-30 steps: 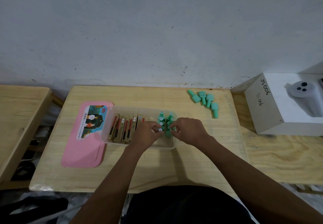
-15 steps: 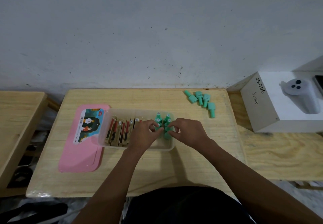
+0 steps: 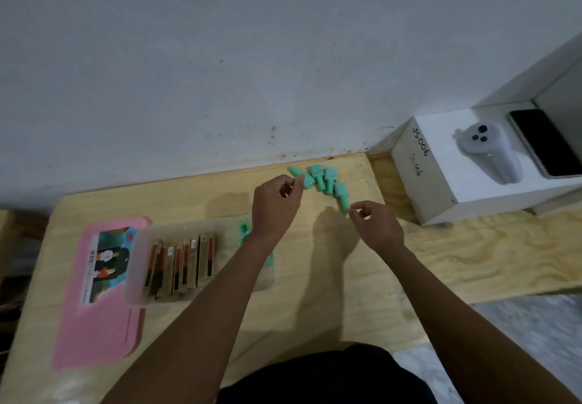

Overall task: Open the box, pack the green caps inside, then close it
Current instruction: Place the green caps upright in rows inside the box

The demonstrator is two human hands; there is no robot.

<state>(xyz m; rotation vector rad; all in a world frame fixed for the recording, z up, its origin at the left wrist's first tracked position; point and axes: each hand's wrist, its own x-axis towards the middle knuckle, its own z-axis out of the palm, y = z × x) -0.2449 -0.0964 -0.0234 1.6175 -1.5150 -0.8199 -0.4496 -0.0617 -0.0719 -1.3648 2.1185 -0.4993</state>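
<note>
Four loose green caps [image 3: 329, 176] lie on their sides at the far edge of the table [image 3: 340, 281], just ahead of both hands, most with stems toward the person. Left hand [image 3: 275, 206], fingers curled, meets the leftmost cap. Right hand [image 3: 376, 224] has thumb and forefinger at the nearest stem tip. Cannot tell if either grips. The open box [image 3: 195, 297] lies nearer and left, under the left forearm.

Grey device [image 3: 486, 151] and dark phone [image 3: 546, 143] atop white labelled case [image 3: 425, 195].

Four loose green caps [image 3: 329, 175], one box [image 3: 135, 284]
</note>
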